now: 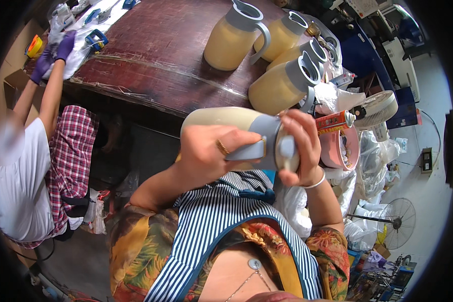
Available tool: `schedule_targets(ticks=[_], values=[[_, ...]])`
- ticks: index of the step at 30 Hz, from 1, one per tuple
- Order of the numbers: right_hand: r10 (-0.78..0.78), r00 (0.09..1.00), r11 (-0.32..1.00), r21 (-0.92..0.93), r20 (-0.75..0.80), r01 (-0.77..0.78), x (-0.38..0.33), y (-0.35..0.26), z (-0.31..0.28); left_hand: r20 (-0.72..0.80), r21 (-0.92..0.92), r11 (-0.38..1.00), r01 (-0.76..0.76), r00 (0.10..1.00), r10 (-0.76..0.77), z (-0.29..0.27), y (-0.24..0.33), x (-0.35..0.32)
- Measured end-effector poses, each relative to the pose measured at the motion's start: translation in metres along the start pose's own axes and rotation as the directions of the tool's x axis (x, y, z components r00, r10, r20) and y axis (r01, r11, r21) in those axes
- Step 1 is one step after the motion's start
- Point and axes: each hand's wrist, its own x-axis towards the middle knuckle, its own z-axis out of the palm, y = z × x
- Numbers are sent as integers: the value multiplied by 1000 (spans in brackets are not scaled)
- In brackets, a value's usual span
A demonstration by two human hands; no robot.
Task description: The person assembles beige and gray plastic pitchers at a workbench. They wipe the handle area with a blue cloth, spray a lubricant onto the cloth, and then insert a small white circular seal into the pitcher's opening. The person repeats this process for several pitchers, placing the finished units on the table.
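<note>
A cream jug (216, 117) with a grey collar lies tilted on its side in front of my chest, its top toward the right. My left hand (206, 151) is wrapped round its grey handle. Around the lid (287, 147) at the jug's mouth curl the fingers of my right hand (303, 143); that hand is slightly blurred. Whether the lid sits fully on the jug, I cannot tell. Beyond it, on the dark red table, stand similar yellowish jugs with grey tops: one (229, 45) apart at the middle, others (277, 90) grouped near the right edge.
The dark red table (151, 48) has a worn front edge. To the right are a spray can (335, 121), a pink bucket (328, 148), a small white fan (380, 106) and plastic bags. At left a co-worker's purple-gloved hands (65, 45) work over white sheeting. A standing fan (396, 222) is lower right.
</note>
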Motion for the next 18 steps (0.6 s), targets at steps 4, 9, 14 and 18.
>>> schedule_targets(ticks=[4, 9, 14, 18], values=[[478, 845, 877, 71, -241, -475, -8, -5, 36, -17, 477, 875, -85, 994, 106, 39, 12, -12], [-156, 975, 946, -261, 156, 193, -8, -14, -4, 198, -2, 987, 159, 968, -155, -17, -3, 10], [289, 942, 955, -22, -171, -297, 8, 8, 15, -27, 376, 923, 87, 996, -83, 37, 15, -2], [604, 795, 792, 156, -62, -590, 5, -8, 28, 167, 516, 848, -119, 985, 36, 32, 10, 3]])
